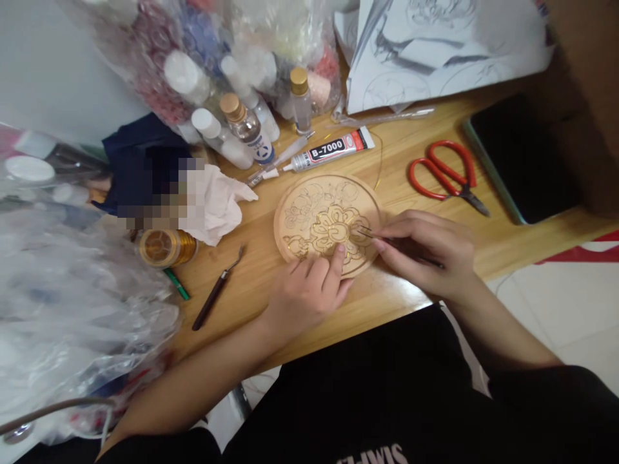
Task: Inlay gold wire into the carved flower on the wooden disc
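A round wooden disc (309, 193) lies on the table, with a flower design drawn on it. Gold wire outlines (338, 232) follow the middle flower and part of the lower left; the upper part shows only drawn lines. My left hand (309, 290) rests on the disc's lower left edge, fingers laid out and the index fingertip near the flower's centre. Pinched in my right hand (430, 251) is a pair of dark tweezers (394, 238), their tips over the right side of the flower. Whether the tips hold wire is too small to tell.
Behind the disc lies a B-7000 glue tube (331, 149). Red-handled pliers (447, 174) and a dark tablet (529, 158) are at right. Left are a gold wire spool (167, 247), a hooked tool (217, 290) and crumpled tissue (217, 203). Bottles (246, 125) and papers (435, 58) line the back.
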`<state>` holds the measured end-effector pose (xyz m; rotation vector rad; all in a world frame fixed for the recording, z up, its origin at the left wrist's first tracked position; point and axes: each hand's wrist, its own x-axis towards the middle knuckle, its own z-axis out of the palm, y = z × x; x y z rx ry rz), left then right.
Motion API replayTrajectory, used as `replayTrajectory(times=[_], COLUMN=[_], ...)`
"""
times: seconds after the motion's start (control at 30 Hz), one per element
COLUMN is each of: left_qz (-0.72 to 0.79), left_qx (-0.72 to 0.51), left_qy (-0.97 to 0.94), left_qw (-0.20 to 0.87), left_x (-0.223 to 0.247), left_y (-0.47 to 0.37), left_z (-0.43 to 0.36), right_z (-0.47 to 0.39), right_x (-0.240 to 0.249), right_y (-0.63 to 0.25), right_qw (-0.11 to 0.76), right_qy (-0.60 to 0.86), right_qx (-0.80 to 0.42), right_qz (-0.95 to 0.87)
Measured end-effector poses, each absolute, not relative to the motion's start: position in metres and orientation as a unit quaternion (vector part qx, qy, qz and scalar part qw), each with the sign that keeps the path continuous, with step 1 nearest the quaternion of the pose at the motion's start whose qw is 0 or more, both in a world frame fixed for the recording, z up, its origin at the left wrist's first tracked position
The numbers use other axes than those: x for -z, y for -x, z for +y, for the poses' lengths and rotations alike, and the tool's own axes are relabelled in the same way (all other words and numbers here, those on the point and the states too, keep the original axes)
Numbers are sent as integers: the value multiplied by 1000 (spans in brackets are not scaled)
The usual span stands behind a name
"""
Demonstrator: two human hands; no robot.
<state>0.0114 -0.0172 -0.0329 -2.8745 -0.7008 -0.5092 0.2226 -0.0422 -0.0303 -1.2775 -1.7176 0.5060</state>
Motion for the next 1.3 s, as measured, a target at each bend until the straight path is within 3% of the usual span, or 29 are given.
replayTrajectory(times=[0.2,1.3], left_qz=[-256,-251], left_qx=[207,167], left_qy=[943,952], left_qw=[54,58], left_x=[31,29], left_y=[-12,-13], left_z=[-15,-16], right_z=[-43,-42], right_x=[31,30], right_y=[-223,-223], right_qw=[455,448], right_qy=[508,511], right_qx=[-203,-200], right_qz=[-703,-706])
